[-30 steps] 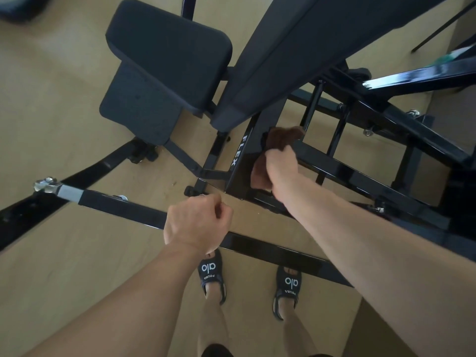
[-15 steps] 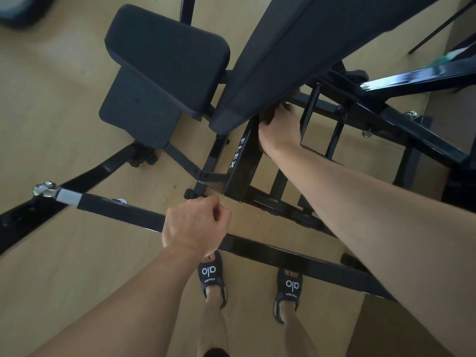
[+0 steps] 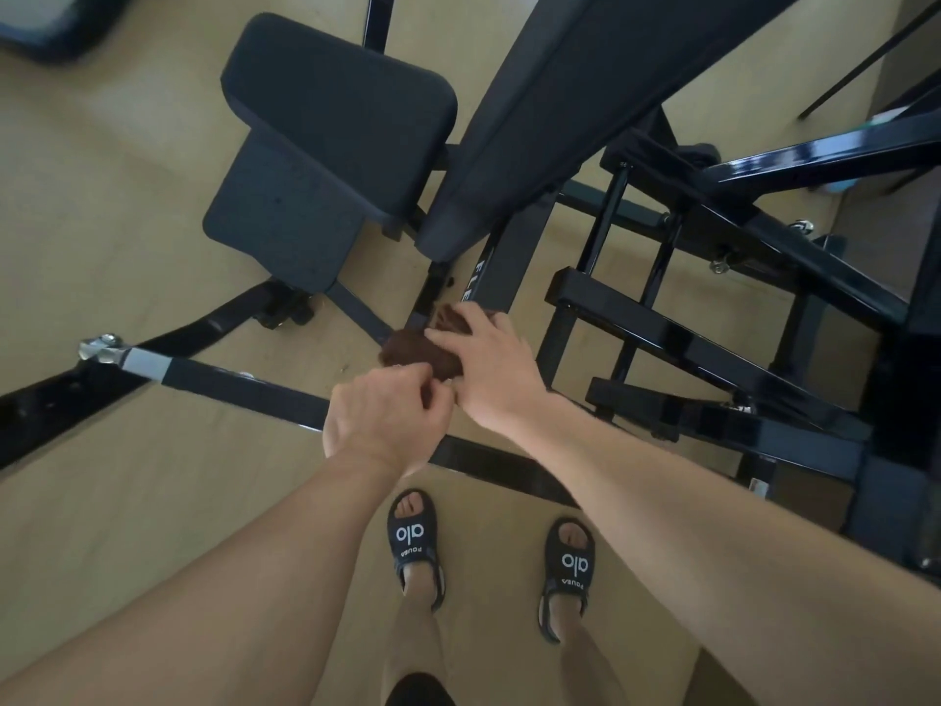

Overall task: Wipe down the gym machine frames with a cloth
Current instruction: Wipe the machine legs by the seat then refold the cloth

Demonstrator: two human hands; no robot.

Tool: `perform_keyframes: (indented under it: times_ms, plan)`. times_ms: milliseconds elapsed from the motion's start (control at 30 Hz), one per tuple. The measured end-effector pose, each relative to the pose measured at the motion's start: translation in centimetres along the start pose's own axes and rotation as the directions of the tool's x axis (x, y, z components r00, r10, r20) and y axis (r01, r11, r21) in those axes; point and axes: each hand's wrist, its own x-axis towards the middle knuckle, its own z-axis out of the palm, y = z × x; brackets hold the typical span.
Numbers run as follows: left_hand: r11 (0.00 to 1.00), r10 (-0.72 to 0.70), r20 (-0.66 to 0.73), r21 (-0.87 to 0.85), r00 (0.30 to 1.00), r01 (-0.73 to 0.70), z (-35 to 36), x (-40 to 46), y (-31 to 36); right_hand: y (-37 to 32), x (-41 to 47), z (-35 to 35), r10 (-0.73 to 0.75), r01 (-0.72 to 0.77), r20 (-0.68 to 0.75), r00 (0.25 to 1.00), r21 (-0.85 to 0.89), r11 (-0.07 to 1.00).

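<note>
A brown cloth (image 3: 415,349) lies against the foot of the black upright post marked FLEX (image 3: 496,267) on the gym machine frame (image 3: 677,343). My right hand (image 3: 491,364) lies over the cloth and holds it against the post, fingers wrapped across its top. Just in front, my left hand (image 3: 384,422) hovers over the long black bar (image 3: 244,392), its curled fingers pinching the near edge of the cloth. The two hands touch. Part of the cloth is hidden under my right hand.
A padded black seat (image 3: 326,124) and a long backrest pad (image 3: 575,94) rise above the frame. Black cross rails (image 3: 764,236) fill the right side. My sandalled feet (image 3: 415,542) stand on the tan floor (image 3: 127,501) behind the bar.
My right hand came down from under the backrest pad to the post's foot, bringing the cloth. My left hand let go of the bar and reached forward to the cloth.
</note>
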Motion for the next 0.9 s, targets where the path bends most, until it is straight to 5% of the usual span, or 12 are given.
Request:
perform_keyframes:
  times_ms: [100,233,333,400,467,533,600,700,900]
  plan:
    - [0.999,0.007,0.012,-0.034,1.0,-0.006,0.2,-0.1,0.0,-0.2,-0.4,-1.6,-0.001,-0.032,0.155,0.988,0.21,0.977]
    - [0.992,0.117,0.195,-0.065,0.974,-0.106,0.1,-0.2,-0.1,-0.1,-3.5,-3.7,0.109,-0.133,0.159,0.981,0.151,0.979]
    - [0.92,0.057,0.255,-0.39,0.965,0.049,-2.0,-1.2,1.3,-0.3,-6.5,-6.6,0.24,-0.259,0.101,0.966,0.439,0.86]
    - [0.668,-0.017,0.32,-0.702,0.947,0.248,-5.0,-2.8,2.4,-2.3,-9.0,-8.9,0.246,-0.245,0.097,0.964,0.681,0.69]
    - [0.271,-0.007,0.377,-0.891,0.926,0.365,-8.3,-5.3,3.1,-5.4,-11.5,-10.9,0.208,-0.204,0.114,0.972,0.847,0.491]
    - [-0.011,0.007,0.34,-0.94,0.94,0.34,-11.8,-8.5,3.1,-8.6,-14.0,-12.3,0.148,-0.173,0.131,0.98,0.929,0.326]
    - [-0.155,-0.055,0.288,-0.948,0.956,0.276,-14.9,-11.7,2.5,-11.5,-16.4,-13.5,0.084,-0.153,0.138,0.987,0.967,0.205]
    - [-0.17,-0.127,0.215,-0.967,0.968,0.192,-18.6,-16.2,0.8,-15.3,-19.6,-14.7,0.022,-0.152,0.15,0.988,0.982,0.111]
    - [-0.046,-0.207,0.114,-0.993,0.972,0.107,-24.5,-23.2,-2.8,-21.6,-24.5,-15.9,-0.049,-0.073,0.083,0.995,0.981,0.181]
